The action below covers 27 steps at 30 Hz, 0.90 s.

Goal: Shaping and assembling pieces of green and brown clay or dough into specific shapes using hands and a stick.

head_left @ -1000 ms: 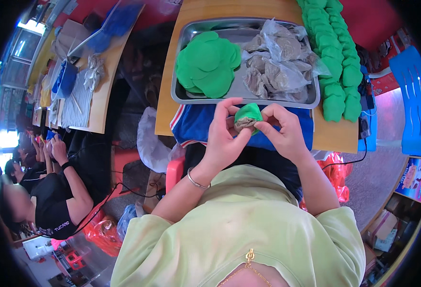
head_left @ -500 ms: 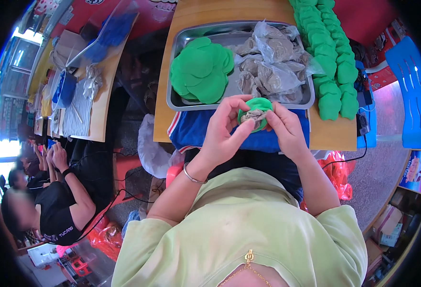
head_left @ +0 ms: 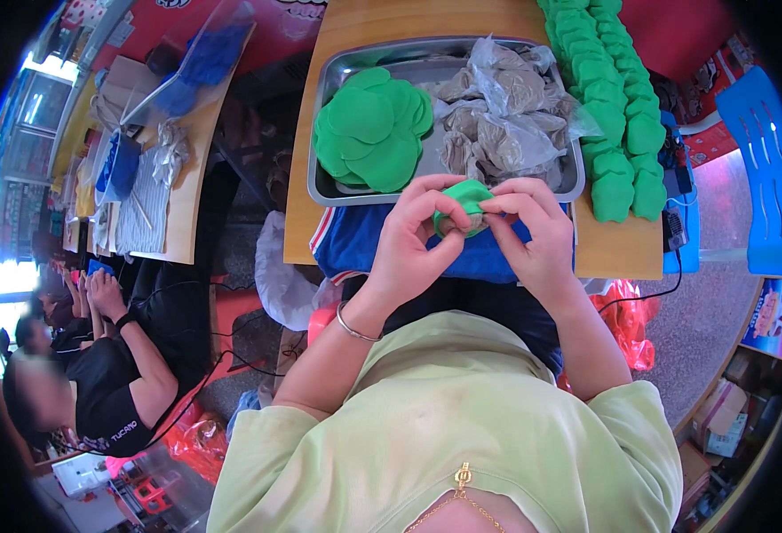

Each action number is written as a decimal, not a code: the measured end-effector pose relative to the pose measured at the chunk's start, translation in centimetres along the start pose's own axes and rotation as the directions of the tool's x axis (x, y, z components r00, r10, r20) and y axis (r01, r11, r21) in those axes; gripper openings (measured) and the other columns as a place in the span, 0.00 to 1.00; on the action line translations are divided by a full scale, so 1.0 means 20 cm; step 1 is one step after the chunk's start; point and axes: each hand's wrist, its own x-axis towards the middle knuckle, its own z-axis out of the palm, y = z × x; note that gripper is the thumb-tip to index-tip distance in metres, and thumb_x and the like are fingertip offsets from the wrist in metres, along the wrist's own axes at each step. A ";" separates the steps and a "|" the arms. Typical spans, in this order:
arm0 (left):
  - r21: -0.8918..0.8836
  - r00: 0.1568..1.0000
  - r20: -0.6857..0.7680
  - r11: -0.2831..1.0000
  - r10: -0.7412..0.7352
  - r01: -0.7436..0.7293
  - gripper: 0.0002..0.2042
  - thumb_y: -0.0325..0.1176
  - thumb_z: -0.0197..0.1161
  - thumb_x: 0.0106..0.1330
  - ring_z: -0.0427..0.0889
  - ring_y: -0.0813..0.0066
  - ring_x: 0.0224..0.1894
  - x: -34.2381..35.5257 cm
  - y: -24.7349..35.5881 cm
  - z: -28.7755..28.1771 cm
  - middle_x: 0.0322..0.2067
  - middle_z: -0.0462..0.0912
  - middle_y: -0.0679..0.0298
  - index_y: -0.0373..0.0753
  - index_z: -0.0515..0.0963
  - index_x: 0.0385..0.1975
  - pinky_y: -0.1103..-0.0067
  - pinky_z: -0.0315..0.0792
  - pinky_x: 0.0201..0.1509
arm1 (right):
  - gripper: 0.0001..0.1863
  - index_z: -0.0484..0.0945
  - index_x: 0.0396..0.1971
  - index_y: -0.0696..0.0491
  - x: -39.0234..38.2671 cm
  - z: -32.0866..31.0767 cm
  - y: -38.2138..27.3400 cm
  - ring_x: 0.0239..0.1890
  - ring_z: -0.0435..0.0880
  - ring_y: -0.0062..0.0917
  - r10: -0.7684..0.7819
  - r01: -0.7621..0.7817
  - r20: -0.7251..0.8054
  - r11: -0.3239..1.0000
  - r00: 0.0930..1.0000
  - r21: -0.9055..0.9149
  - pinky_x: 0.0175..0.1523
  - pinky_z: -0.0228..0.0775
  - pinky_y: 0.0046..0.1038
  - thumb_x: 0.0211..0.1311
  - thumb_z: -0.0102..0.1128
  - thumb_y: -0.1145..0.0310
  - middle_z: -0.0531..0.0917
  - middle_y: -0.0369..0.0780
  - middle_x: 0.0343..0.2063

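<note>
Both my hands hold a small, soft green round piece (head_left: 467, 195) just in front of the metal tray's near rim. A grey-brown wad shows at its lower side, partly covered by the green. My left hand (head_left: 416, 242) is closed around its left side, thumb and fingers curled. With fingertips pinched, my right hand (head_left: 537, 233) grips the right edge. Flat green discs (head_left: 373, 129) lie heaped in the left of the tray (head_left: 431, 67). Clear plastic bags (head_left: 515, 111) with grey-brown contents fill its right side. What the green pieces are made of I cannot tell.
Overlapping rows of green pieces (head_left: 611, 115) run along the wooden table's (head_left: 617, 253) right side. Blue cloth (head_left: 360, 242) lies under my hands. A blue plastic chair (head_left: 759, 164) stands at right. Left, a person in black (head_left: 111, 391) sits by another table (head_left: 191, 195).
The green piece has turned and been folded further over the grey-brown wad, so less of the wad shows. My right fingers have moved onto its upper edge.
</note>
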 end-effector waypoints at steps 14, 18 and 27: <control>0.421 0.913 -0.224 0.879 0.340 -0.224 0.22 0.22 0.63 0.50 0.74 0.65 0.42 0.01 -0.11 0.07 0.43 0.72 0.53 0.35 0.65 0.46 0.76 0.70 0.44 | 0.06 0.71 0.32 0.59 -0.02 0.03 -0.02 0.37 0.77 0.26 0.245 -0.266 0.114 0.932 0.963 0.246 0.39 0.73 0.23 0.54 0.57 0.83 0.71 0.42 0.38; 0.337 0.918 -0.308 0.931 0.249 -0.139 0.21 0.21 0.62 0.52 0.74 0.64 0.41 0.02 -0.12 0.13 0.41 0.72 0.53 0.34 0.63 0.45 0.73 0.68 0.46 | 0.07 0.71 0.32 0.59 -0.02 0.04 -0.03 0.36 0.76 0.28 0.199 -0.202 0.039 0.962 0.979 0.186 0.39 0.72 0.24 0.54 0.57 0.82 0.71 0.42 0.38; 0.094 0.957 -0.287 0.993 -0.037 0.066 0.15 0.23 0.57 0.61 0.73 0.78 0.35 0.00 -0.04 0.14 0.36 0.70 0.60 0.34 0.62 0.45 0.86 0.70 0.30 | 0.11 0.70 0.34 0.58 -0.03 0.05 -0.05 0.33 0.76 0.28 0.123 -0.122 0.003 0.983 0.992 0.140 0.37 0.72 0.25 0.50 0.60 0.82 0.71 0.43 0.37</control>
